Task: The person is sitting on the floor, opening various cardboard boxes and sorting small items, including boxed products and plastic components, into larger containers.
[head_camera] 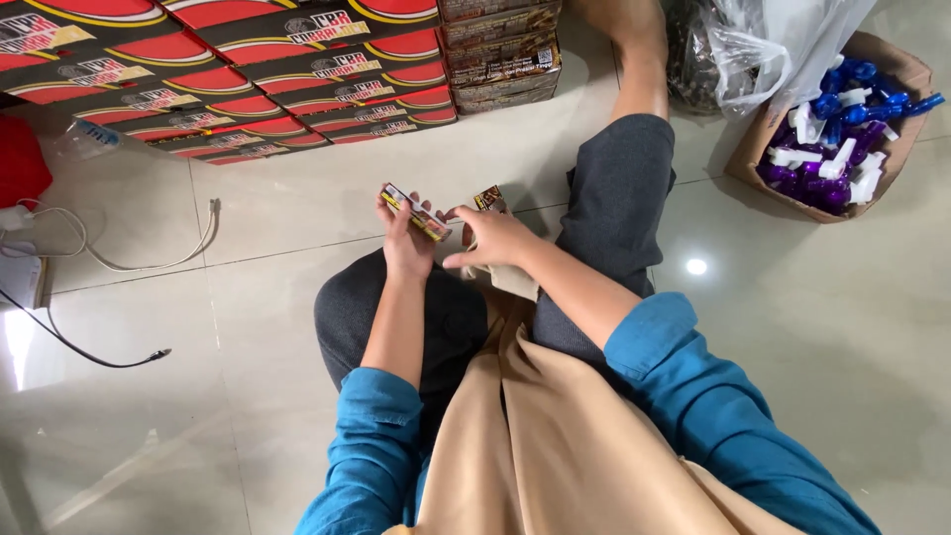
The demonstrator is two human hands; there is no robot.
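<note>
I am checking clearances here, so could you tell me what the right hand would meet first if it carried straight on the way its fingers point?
Probably the small flat box held in the left hand: the right hand points left toward it, though depth is unclear.

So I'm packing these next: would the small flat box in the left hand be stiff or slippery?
The small flat box looks thin and card-like, so probably light and fairly stiff. The left hand pinches it by its edges; its glossy print suggests it could slip.

Stack of flat red-and-black cartons (248, 89) top left on the tiled floor (822, 327), brown packets (500, 54) piled beside. Cardboard box (897, 69) of blue, purple and white plastic pieces (837, 139) top right, clear plastic bag (753, 50) next to it. White cable (149, 260), black cable (79, 349) left.
</note>
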